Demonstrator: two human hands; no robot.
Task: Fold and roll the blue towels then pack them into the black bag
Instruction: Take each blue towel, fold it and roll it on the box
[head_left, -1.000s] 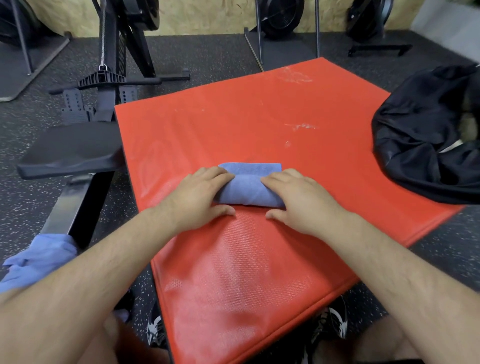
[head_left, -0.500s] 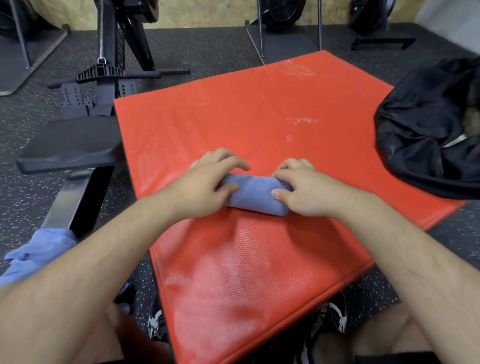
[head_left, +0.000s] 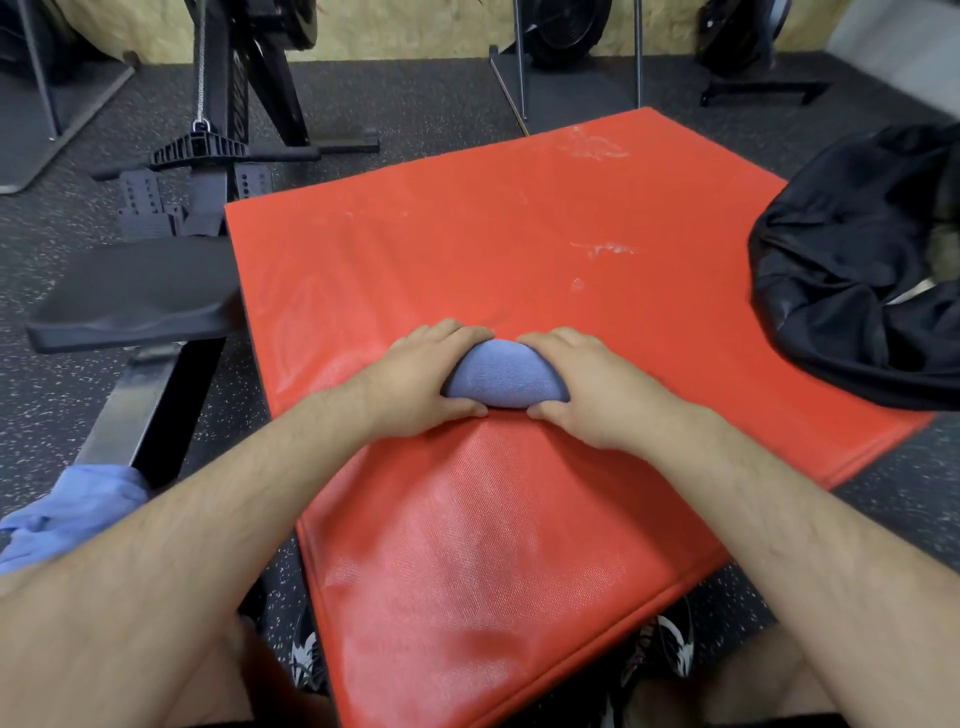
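Where the red mat (head_left: 467, 545) is spread over the speckled floor (head_left: 67, 395), a rolled blue towel (head_left: 506, 376) is seen lying near its middle, gripped at both ends. The left hand (head_left: 415, 382) is wrapped round the left end of the roll, with the fingers curled over the far side and the thumb tucked against the near side. The right hand (head_left: 597, 387) is closed round the right end in the same manner, fingers over the top and thumb underneath at the front. Only the middle of the roll is left uncovered between the two hands, and it is bulged upward there. The black bag (head_left: 857, 291) is found at the right edge of the view, slumped over the mat's right corner and well apart from the roll; how far its mouth is open cannot be told. A crumpled blue towel (head_left: 67, 514) is seen at the lower left, beside the rail (head_left: 140, 410) of a rowing machine and partly hidden by the left forearm. The machine's padded black seat (head_left: 135, 296) is set just beside the mat's left edge. Two shoes (head_left: 670, 644) are glimpsed under the near edge of the mat
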